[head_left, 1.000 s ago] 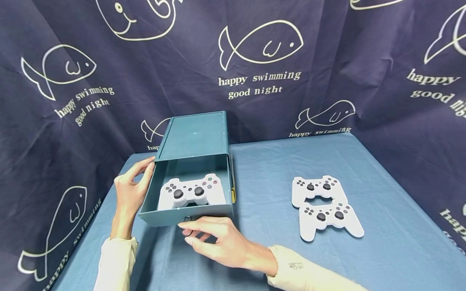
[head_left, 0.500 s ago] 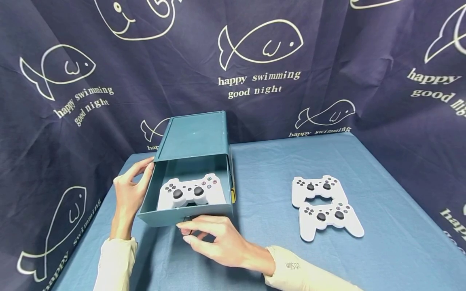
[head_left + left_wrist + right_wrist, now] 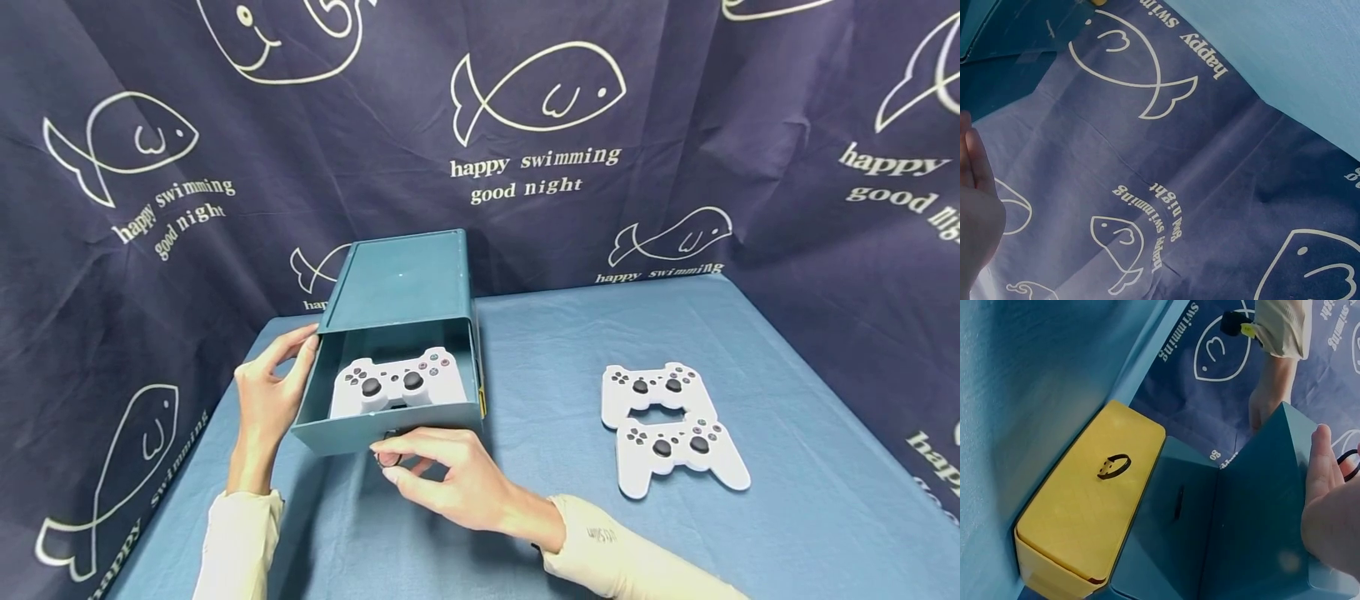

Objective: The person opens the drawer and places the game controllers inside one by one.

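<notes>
A teal cabinet [image 3: 408,279] stands at the left of the table, its top drawer [image 3: 341,436] pulled partway out. Inside that drawer lies a white game controller [image 3: 442,387], leaning towards the drawer's front. My right hand [image 3: 459,483] pinches the black ring pull [image 3: 1349,454] on the drawer front between thumb and fingers. At the cabinet's left front corner, my left hand [image 3: 270,390] rests its extended fingertips and thumb against the side; its fingers [image 3: 980,164] look straight in the left wrist view.
Two white game controllers lie on the blue cloth at the right, the nearer one [image 3: 682,450] overlapping the farther one [image 3: 615,400]. Below the pulled-out drawer, the right wrist view shows a teal drawer front [image 3: 1160,487] and a yellow drawer front [image 3: 1079,506] with a black ring.
The drawer has slid a little way into the cabinet, carrying its controller away from me. My right hand has moved forward with the ring pull. My left hand stays put.
</notes>
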Available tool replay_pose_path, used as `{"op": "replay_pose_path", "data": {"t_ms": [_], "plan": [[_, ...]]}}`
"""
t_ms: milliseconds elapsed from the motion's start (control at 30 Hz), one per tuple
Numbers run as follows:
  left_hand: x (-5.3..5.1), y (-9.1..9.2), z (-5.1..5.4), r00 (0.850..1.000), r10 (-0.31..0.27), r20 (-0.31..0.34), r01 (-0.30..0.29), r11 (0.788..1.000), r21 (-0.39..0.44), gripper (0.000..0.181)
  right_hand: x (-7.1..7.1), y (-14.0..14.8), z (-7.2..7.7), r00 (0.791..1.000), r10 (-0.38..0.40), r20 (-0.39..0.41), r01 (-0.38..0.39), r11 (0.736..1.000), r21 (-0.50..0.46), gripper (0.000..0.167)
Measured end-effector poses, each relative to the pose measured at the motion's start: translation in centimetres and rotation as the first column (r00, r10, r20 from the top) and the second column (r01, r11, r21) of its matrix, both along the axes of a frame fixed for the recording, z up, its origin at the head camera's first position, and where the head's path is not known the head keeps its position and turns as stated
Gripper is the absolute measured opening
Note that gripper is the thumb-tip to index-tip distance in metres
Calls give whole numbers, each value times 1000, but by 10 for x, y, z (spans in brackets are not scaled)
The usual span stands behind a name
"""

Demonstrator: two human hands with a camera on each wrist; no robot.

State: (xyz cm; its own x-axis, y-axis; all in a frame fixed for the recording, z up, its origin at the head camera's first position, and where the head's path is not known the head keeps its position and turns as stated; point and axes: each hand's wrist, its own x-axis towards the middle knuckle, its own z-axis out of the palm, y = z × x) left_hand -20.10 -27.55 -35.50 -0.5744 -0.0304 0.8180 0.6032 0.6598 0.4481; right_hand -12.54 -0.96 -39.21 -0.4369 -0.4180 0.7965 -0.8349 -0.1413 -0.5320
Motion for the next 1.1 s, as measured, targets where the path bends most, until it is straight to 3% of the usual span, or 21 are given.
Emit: {"op": "replay_pose_path", "data": {"t_ms": [600,1100], "plan": [[0,0,0,1000,4,-10,-4,1000,-5,23,-16,-3,3,999,15,35,-14,1000,-14,27],[0,1,0,1000,17,-9,-17,1000,-12,22,-26,-6,4,994,15,110,-13,1000,-15,26]]}}
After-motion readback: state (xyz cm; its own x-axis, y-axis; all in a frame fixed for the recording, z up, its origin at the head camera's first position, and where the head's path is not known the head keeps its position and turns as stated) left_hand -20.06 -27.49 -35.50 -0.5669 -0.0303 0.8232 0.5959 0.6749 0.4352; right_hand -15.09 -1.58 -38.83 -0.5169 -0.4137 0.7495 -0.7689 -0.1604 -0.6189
